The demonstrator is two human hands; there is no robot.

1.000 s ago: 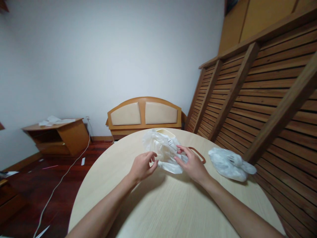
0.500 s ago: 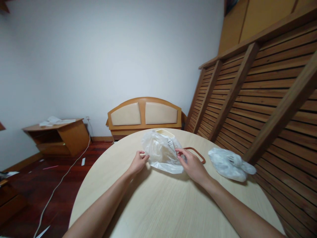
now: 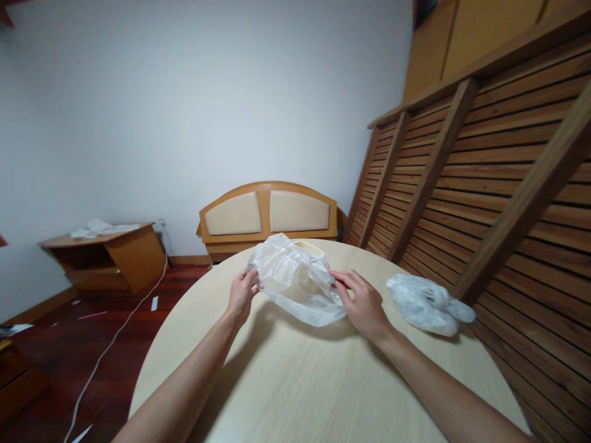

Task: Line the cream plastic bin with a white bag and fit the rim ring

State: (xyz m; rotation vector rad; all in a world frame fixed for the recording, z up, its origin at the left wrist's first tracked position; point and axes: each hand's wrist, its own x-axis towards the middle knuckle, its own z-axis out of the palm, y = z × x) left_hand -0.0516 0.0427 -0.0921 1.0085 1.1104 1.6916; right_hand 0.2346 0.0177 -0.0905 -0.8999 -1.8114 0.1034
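from afar i see milky white on the bag (image 3: 298, 286) between the fingers (image 3: 345, 276) and pale yellow on the container (image 3: 308, 247) just beyond them. the second bag (image 3: 422, 304), right of them, is white. beneath them i get pale beige on the table (image 3: 295, 381), grain-streaked; farther right, the slatted panel (image 3: 489, 175) is brown with dark stripes.

Head view, forward and down, seemingly near table (image 3: 295, 381)

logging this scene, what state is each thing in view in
Held plastic bag: spread out
Left hand: pinching its left side
Right hand: pinching its right side
Other plastic bag: bunched, apparently knotted
Cream container: partly hidden
Nightstand: open-fronted up top
Slatted wooden panel: leaning
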